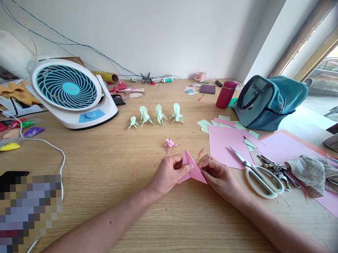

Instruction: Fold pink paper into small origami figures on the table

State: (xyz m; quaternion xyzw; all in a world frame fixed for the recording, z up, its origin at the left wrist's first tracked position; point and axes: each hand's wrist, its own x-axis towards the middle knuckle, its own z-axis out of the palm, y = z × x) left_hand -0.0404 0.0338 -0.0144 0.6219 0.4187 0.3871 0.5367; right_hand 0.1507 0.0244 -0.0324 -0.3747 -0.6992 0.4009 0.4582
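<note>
pinching folded pink paper (197, 174), left hand (169, 174) clamped on it, partly hidden; right hand (218, 174) at its edge, grip unclear

Craft workspace, scissors (248, 166), folded paper figures (158, 114)

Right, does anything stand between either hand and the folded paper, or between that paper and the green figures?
Nothing visible blocks the left hand, which grips the folded paper, or the right hand, at the paper's right edge. Between the paper and the green figures stands a small pink figure.
</note>
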